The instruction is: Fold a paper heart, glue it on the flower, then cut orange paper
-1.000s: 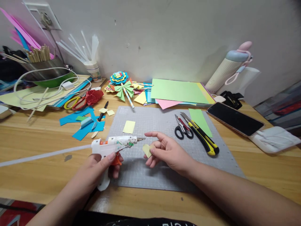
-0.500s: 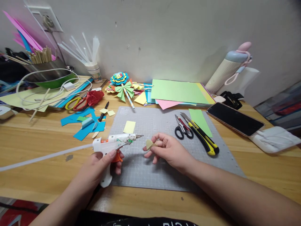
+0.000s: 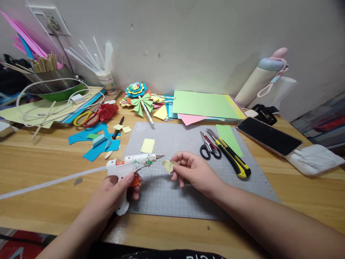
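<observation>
My left hand (image 3: 115,190) grips a white hot glue gun (image 3: 132,163) by its handle, a finger on the orange trigger. A long clear glue stick (image 3: 51,182) sticks out of its back to the left. Its metal nozzle points right, almost touching a small folded pale-yellow paper piece (image 3: 168,165). My right hand (image 3: 194,171) pinches that piece between thumb and fingers. Both hands hover over the front of a grey cutting mat (image 3: 175,196). A small yellow paper square (image 3: 148,145) lies flat on the mat behind the gun.
Black scissors (image 3: 208,147) and a yellow-black utility knife (image 3: 231,158) lie on the mat's right, beside a green strip (image 3: 229,138). Behind are coloured paper sheets (image 3: 205,104), paper flowers (image 3: 137,94), blue scraps (image 3: 94,140), a phone (image 3: 268,136), and a cup of glue sticks (image 3: 107,81).
My right hand turned the yellow piece and brought it left, up to the glue gun's nozzle. The gun rose slightly and stays in my left hand.
</observation>
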The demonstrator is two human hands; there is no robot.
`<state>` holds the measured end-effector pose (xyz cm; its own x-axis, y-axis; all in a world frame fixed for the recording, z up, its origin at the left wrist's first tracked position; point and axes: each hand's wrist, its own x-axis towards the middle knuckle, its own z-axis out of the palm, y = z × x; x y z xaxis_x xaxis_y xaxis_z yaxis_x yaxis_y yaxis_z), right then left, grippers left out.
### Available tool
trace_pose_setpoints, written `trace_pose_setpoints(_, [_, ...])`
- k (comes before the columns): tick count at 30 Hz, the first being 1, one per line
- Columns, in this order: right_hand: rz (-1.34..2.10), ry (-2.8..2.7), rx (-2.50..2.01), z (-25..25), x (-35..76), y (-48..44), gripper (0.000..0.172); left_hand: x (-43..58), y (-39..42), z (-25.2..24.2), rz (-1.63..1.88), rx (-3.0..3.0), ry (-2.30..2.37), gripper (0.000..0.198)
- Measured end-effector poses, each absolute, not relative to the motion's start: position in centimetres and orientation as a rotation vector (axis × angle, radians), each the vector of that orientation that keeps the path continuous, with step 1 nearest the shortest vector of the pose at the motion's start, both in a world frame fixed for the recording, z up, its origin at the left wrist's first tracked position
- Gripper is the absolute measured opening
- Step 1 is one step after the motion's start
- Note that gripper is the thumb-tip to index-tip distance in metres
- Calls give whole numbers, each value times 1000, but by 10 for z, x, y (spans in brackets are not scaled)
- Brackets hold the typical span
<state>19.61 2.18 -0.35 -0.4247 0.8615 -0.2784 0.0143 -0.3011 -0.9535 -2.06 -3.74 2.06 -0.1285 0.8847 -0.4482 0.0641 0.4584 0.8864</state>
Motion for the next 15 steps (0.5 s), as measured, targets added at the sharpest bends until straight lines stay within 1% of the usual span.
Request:
trace_pose_setpoints(3, [1695, -1427, -1175, -4, 197, 21, 19, -24, -36, 18, 805, 920, 1545, 48])
trace_pose_setpoints(6, [1560, -1500, -1161, -4, 198, 19, 31, -29, -36, 15, 712, 967, 1504, 53])
trace_pose_setpoints(8, [1500, -1511, -1127, -4, 198, 18, 35, -33, -35, 13, 670, 1003, 1483, 55])
trace_pose_setpoints(12, [1567, -1435, -1055, -4, 197, 16, 37, -38, -37, 10, 607, 1112, 1432, 61])
trace_pose_setpoints(15, [1655, -1374, -1009, -3, 195, 16, 37, -40, -38, 10, 551, 1192, 1428, 61])
